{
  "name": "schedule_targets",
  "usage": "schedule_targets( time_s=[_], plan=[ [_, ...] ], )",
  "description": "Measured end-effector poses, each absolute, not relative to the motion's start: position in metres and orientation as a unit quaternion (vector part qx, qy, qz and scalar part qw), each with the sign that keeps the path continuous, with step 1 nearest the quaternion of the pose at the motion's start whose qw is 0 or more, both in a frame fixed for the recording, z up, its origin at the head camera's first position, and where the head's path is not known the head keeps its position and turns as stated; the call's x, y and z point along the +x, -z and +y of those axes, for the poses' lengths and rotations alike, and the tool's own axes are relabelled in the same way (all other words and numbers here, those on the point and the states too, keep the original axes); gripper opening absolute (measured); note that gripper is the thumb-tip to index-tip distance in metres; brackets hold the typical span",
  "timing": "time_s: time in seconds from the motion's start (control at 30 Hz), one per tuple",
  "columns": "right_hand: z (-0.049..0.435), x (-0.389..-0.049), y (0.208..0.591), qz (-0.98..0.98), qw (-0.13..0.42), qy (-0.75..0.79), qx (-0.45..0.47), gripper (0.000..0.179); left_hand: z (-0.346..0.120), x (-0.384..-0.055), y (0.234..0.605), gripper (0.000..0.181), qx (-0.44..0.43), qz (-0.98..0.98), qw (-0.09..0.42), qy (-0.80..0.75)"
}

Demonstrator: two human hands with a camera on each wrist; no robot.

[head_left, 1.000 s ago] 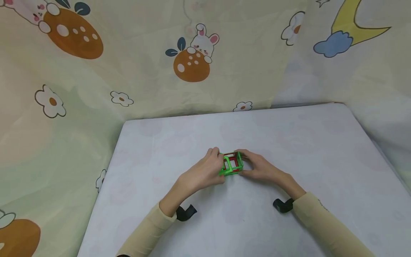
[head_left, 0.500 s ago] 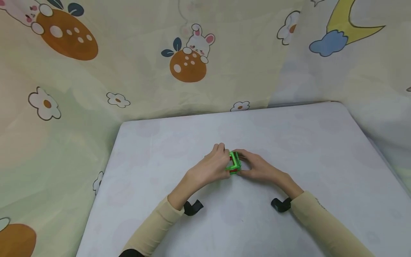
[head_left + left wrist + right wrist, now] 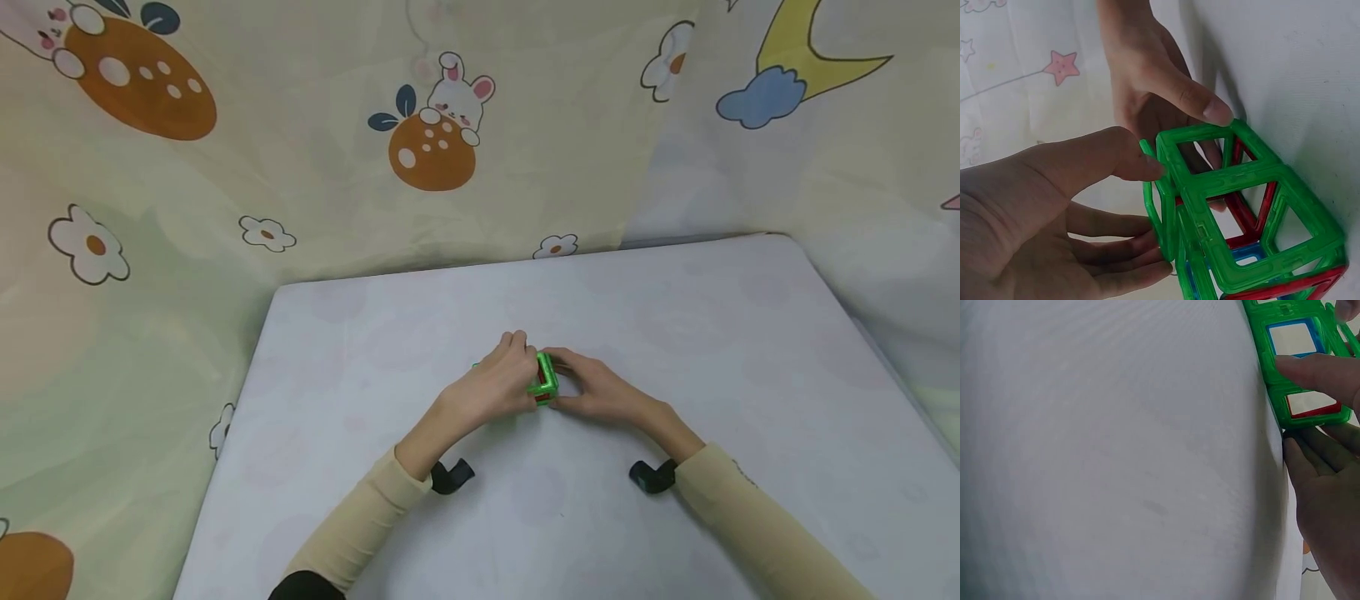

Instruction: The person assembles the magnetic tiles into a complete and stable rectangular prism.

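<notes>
Several magnetic tiles, open square frames in green, red and blue, are joined into a boxy block (image 3: 1235, 178) on the table. My left hand (image 3: 491, 383) pinches a green tile (image 3: 1169, 228) between thumb and fingers, right at the block's side in the left wrist view. From the other end my right hand (image 3: 603, 387) grips the block, thumb on one face and fingers behind, as the right wrist view shows. In the head view the left hand hides most of the block, and only a green corner (image 3: 550, 383) shows between the hands.
The white tabletop (image 3: 375, 333) spreads around the hands, its far edge against a patterned cloth backdrop (image 3: 315, 125). Black wrist pieces (image 3: 452, 477) stick out from both cream sleeves (image 3: 367, 521) above the table.
My left hand has moved right toward the right hand and now covers more of the block. The right hand keeps its grip almost in place. The head view has shifted slightly.
</notes>
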State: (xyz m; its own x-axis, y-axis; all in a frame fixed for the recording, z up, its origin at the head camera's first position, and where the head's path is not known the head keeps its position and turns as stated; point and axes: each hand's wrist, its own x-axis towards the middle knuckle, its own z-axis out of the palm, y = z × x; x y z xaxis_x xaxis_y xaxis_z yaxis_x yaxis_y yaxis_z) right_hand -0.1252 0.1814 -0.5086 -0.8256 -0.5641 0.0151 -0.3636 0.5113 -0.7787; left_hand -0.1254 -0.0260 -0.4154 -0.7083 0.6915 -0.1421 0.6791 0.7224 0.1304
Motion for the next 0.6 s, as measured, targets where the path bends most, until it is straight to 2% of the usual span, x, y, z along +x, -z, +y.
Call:
schedule_targets(
  time_s=[0.3, 0.6],
  plan=[
    [0.182, -0.127, 0.509, 0.862, 0.126, 0.411, -0.27, 0.072, -0.024, -0.13, 0.417, 0.037, 0.377, 0.921, 0.094, -0.03],
    [0.184, -0.126, 0.51, 0.858, 0.129, 0.417, -0.27, 0.073, -0.026, -0.136, 0.417, 0.042, 0.366, 0.916, 0.149, -0.069]
  ],
)
